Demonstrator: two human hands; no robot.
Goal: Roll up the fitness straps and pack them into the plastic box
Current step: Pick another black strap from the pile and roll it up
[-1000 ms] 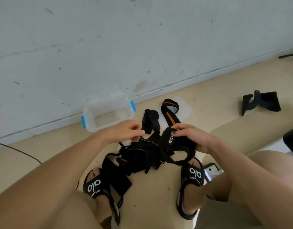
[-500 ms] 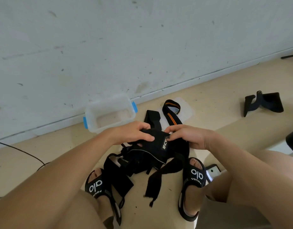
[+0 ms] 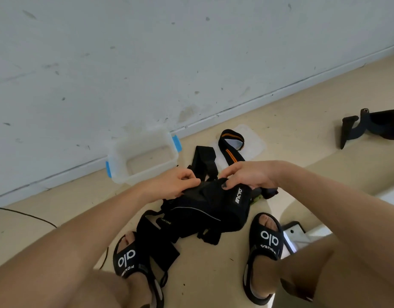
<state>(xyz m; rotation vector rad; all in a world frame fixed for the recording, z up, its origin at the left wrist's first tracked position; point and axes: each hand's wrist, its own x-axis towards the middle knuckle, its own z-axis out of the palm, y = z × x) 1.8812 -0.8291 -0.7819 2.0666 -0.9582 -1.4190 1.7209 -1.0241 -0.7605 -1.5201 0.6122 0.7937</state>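
Since half a second ago, the loose tail that hung down between the feet drawn up into the bundle; only short ends now poking out along its lower edge, so the rolling reads as under way and nearer a compact shape, though nothing packed yet. Left hand [image 3: 172,182] at centre frame, fingers curled onto the upper left edge of the black fitness strap [image 3: 210,206], pinching the fabric; right hand [image 3: 250,176] just to the right of it, fingers bent over the top edge, a dark-nailed fingertip pressed into the cloth near the white lettering. Bundle held low over the floor [image 3: 302,134] in the middle of the frame, between the two sandals [image 3: 268,240], looking soft, floppy and layered, with grey piping and a small printed tab; possibly more than one strap tangled together, hard to tell from this angle. Plastic box [image 3: 145,160] with blue clips sitting open and seemingly empty at the upper left of the hands, against the wall, near but not touching the bundle. More pieces lying beyond the hands: a plain black loop strap [image 3: 203,158] and an orange-striped strap [image 3: 232,143] resting on what looks like the clear lid [image 3: 255,144]. Another black piece [image 3: 371,127] well apart at the far right edge.
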